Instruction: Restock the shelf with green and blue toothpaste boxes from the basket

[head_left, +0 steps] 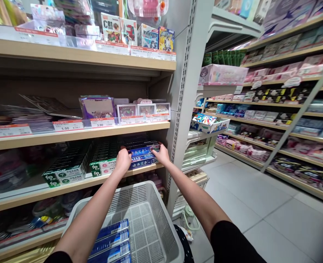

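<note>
Grip: the left hand [124, 160] and right hand [162, 154] are closed on opposite ends of the blue boxes [141, 159], some fingertips hidden. Stacked, with pale lettering, these sit at the front edge of the shelf [68, 193], between green boxes [103, 166] and the upright [179, 109]. Open room lies before them, above the basket [161, 212]. The basket's near end is cut off; the stock behind the boxes is dark and hard to make out.
</note>
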A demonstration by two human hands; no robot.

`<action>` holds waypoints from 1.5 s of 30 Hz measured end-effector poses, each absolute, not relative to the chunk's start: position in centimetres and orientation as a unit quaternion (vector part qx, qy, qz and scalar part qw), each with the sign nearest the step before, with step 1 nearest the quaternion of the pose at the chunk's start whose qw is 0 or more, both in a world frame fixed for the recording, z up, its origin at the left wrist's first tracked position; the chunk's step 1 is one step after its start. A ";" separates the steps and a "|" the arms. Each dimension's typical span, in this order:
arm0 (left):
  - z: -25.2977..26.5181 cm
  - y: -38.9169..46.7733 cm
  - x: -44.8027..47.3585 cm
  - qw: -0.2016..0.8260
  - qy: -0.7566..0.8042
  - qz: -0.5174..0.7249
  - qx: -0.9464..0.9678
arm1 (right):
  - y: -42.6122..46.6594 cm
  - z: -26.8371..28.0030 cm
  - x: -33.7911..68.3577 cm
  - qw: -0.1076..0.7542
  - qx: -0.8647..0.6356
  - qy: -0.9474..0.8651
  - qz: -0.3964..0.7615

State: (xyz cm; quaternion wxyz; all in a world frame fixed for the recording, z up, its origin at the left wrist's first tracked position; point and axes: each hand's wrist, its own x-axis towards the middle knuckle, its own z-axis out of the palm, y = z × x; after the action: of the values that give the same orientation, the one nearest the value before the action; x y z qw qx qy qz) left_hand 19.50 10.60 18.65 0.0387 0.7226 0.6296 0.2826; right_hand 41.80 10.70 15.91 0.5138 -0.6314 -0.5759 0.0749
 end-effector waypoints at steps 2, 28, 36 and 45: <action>18.7 11.1 19.6 0.036 0.632 0.270 0.725 | 11.1 16.0 41.8 0.506 -0.638 -0.576 0.072; 15.4 -0.3 12.2 0.020 0.432 0.327 0.840 | 0.0 13.3 34.8 0.517 -0.484 -0.706 -0.007; 5.3 -4.7 2.8 0.164 0.520 0.033 0.837 | -7.0 4.9 27.4 0.183 -0.328 -0.890 0.259; 1.4 -5.6 -0.2 0.189 0.509 -0.093 0.834 | -6.8 -0.6 20.9 -0.108 -0.362 -0.906 0.190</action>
State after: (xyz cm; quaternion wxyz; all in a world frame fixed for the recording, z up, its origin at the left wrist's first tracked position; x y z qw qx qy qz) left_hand -0.21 -5.60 1.38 0.1891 0.8342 0.5095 -0.0934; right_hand 20.85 -6.84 -0.62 -0.1084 -0.3622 -0.9062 0.1895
